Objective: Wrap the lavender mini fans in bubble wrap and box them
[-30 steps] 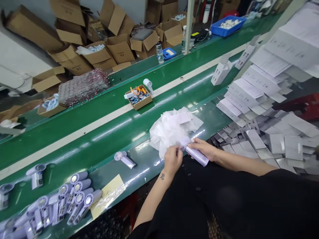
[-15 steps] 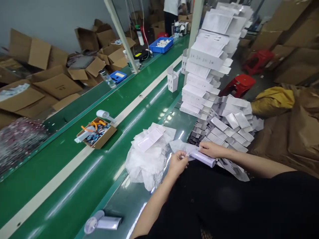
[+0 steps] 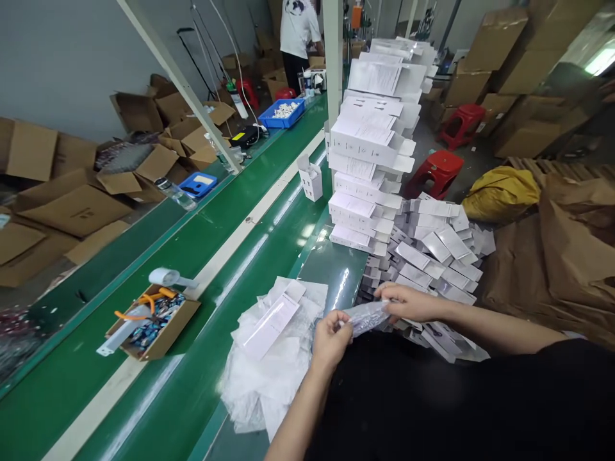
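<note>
Between my two hands, close to my body, stretches a clear plastic bag (image 3: 368, 318) with a pale, whitish-lavender item showing through it. My left hand (image 3: 332, 337) pinches the bag's left end between thumb and fingers. At the other end, my right hand (image 3: 406, 303) has its fingers closed on the bag, hiding part of what is inside. Just left of my left hand lies a heap of translucent bags (image 3: 273, 384), topped by a printed white leaflet (image 3: 273, 325). Loose flattened white boxes (image 3: 418, 256) lie beyond my right hand.
A tall stack of white boxes (image 3: 368, 160) stands ahead on the bench. One open white box (image 3: 310, 179) sits on the green conveyor belt (image 3: 230, 282). A small carton (image 3: 168, 330) holds batteries and orange-handled pliers. Red stools (image 3: 439, 173) and a yellow sack (image 3: 502, 192) are to the right. A person (image 3: 298, 32) stands far off.
The lavender cylinder, partly outside the bag before, is now enclosed in clear plastic. My hands have moved slightly down, and my view has turned to the right.
</note>
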A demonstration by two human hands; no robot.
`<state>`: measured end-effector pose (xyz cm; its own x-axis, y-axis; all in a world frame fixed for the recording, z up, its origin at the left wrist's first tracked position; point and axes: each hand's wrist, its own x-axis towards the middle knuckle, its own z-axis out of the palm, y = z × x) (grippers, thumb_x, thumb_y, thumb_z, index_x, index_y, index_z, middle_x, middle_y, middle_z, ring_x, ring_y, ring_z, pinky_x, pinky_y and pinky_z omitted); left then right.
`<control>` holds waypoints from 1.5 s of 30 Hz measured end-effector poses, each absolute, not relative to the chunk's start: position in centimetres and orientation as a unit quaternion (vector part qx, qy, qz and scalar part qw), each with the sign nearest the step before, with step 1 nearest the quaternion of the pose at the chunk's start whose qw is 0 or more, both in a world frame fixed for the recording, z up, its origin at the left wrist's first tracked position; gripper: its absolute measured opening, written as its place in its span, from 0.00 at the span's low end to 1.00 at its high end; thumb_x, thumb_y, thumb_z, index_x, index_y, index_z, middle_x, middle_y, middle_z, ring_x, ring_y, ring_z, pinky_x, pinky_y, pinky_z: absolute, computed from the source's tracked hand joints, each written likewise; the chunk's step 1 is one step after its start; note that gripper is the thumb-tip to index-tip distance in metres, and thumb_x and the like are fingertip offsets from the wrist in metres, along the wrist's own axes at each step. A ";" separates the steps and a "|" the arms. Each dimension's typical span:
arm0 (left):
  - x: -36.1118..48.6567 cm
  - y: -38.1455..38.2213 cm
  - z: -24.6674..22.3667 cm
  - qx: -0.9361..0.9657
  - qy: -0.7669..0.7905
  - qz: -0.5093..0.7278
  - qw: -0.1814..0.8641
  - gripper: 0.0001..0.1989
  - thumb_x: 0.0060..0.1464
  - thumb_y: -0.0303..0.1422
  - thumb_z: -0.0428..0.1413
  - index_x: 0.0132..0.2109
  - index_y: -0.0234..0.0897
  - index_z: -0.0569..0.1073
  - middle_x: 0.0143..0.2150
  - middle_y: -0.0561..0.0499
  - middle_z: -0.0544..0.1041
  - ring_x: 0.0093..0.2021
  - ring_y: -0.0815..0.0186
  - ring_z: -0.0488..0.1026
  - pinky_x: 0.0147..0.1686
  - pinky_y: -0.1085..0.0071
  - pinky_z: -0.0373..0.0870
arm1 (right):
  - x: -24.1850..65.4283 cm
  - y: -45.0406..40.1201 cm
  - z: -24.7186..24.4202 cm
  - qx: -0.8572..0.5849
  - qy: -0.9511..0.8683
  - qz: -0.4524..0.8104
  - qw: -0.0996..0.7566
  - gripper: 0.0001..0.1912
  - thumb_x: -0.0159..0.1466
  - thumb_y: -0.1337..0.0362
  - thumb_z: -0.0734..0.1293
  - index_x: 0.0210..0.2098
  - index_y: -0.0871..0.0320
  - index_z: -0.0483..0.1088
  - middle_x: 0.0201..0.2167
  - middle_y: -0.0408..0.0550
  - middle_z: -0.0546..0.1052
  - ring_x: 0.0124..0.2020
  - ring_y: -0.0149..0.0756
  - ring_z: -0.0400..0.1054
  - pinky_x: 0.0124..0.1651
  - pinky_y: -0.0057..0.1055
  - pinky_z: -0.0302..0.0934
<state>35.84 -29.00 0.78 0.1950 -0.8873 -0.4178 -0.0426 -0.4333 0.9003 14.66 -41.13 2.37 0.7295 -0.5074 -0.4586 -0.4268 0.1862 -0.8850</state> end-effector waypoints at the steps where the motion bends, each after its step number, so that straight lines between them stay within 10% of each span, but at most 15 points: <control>1: 36.5 -29.2 1.5 0.642 -0.385 -0.517 0.416 0.05 0.48 0.33 0.54 0.31 0.36 0.70 0.22 0.53 0.70 0.21 0.70 0.65 0.23 0.75 0.60 | 15.1 -41.8 2.9 -0.599 0.350 -0.059 0.718 0.09 0.56 0.62 0.65 0.26 0.62 0.64 0.57 0.54 0.59 0.43 0.37 0.69 0.36 0.30 0.66; 3: 37.5 -29.6 2.5 0.609 -0.476 -0.474 0.421 0.16 0.48 0.37 0.58 0.45 0.37 0.71 0.41 0.45 0.74 0.34 0.64 0.71 0.33 0.69 0.67 | 16.2 -42.9 3.8 -0.506 0.317 -0.097 0.796 0.09 0.54 0.63 0.67 0.24 0.62 0.64 0.58 0.54 0.61 0.46 0.39 0.66 0.41 0.33 0.65; 7: 36.7 -30.8 1.4 0.598 -0.623 -0.385 0.326 0.55 0.35 0.41 0.67 0.66 0.42 0.45 0.65 0.38 0.51 0.61 0.47 0.56 0.52 0.53 0.63 | 20.1 -43.5 3.4 -0.357 0.309 -0.136 0.871 0.11 0.50 0.64 0.69 0.22 0.61 0.61 0.38 0.50 0.73 0.35 0.34 0.68 0.37 0.34 0.65; 15: 35.8 -33.5 -3.0 0.669 -0.587 -0.201 0.408 0.24 0.57 0.33 0.51 0.60 0.37 0.60 0.47 0.41 0.69 0.48 0.58 0.68 0.48 0.60 0.66 | 21.9 -45.1 1.1 -0.556 0.391 -0.267 0.683 0.14 0.50 0.58 0.72 0.30 0.57 0.67 0.31 0.45 0.73 0.32 0.34 0.68 0.33 0.31 0.67; 20: 37.4 -33.6 -1.2 0.719 -0.414 -0.303 0.469 0.16 0.54 0.41 0.54 0.45 0.36 0.71 0.38 0.48 0.71 0.41 0.62 0.70 0.45 0.66 0.66 | 20.3 -54.7 -0.7 -0.401 0.560 -0.353 0.633 0.38 0.51 0.55 0.73 0.54 0.52 0.52 0.29 0.44 0.73 0.21 0.31 0.67 0.20 0.28 0.65; 26: 38.5 -32.3 0.4 0.708 -0.257 -0.324 0.573 0.18 0.48 0.46 0.58 0.39 0.37 0.71 0.37 0.49 0.74 0.40 0.63 0.71 0.43 0.67 0.66 | 22.2 -55.9 -4.1 -0.346 0.555 -0.412 0.635 0.22 0.54 0.51 0.70 0.40 0.54 0.59 0.33 0.44 0.71 0.31 0.32 0.70 0.31 0.31 0.70; 34: 43.6 -32.9 1.9 0.572 -0.059 -0.216 0.789 0.15 0.43 0.35 0.62 0.36 0.37 0.67 0.31 0.58 0.69 0.32 0.73 0.68 0.38 0.73 0.66 | 20.1 -47.4 -5.8 -0.786 0.422 -0.316 0.322 0.18 0.53 0.52 0.69 0.36 0.56 0.64 0.34 0.48 0.68 0.36 0.40 0.65 0.41 0.39 0.65; 45: 39.9 -36.3 -0.6 0.727 -0.436 0.062 0.527 0.09 0.56 0.35 0.52 0.43 0.35 0.67 0.37 0.46 0.68 0.41 0.62 0.66 0.45 0.63 0.62 | 23.4 -46.8 -9.2 -0.859 0.259 -0.297 0.328 0.25 0.53 0.56 0.70 0.46 0.55 0.59 0.50 0.55 0.57 0.51 0.45 0.60 0.51 0.46 0.64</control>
